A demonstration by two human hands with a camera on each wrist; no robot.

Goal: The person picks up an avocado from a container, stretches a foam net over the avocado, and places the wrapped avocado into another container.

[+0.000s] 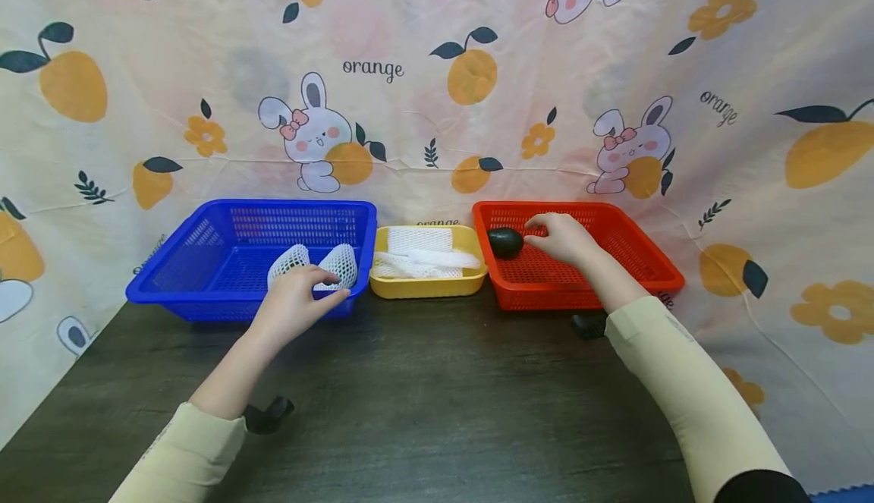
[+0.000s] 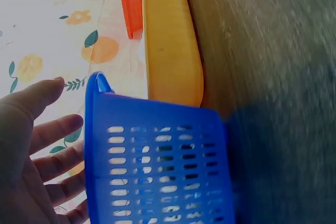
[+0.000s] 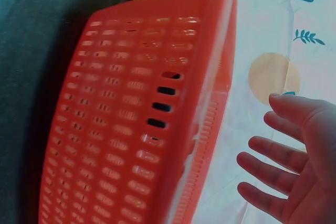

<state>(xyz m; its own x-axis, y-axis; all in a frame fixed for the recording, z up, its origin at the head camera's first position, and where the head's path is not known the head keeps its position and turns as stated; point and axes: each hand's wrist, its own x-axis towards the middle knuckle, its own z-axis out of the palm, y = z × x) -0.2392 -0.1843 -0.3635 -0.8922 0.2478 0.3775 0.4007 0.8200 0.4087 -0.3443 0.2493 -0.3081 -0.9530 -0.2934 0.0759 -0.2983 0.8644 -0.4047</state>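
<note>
My left hand [image 1: 293, 298] hovers over the front right of a blue basket [image 1: 205, 307], its fingers relaxed and apart in the left wrist view. Just beyond it, inside that basket, lie two pieces in white foam netting [image 1: 340, 263]; the hand partly hides one of them. My right hand [image 1: 561, 239] reaches over a red basket [image 1: 580, 300], thumb and fingers spread around bare air in the right wrist view. Left of its fingertips, at the basket's left side, lies a dark green avocado [image 1: 505, 243].
Between the two baskets stands a yellow tray [image 1: 426, 288] with white foam net sleeves [image 1: 419, 241] piled in it. All three containers sit at the back of a dark wooden table [image 1: 437, 397], against a patterned cloth [image 1: 410, 124]. Black wrist mounts hang below both cuffs.
</note>
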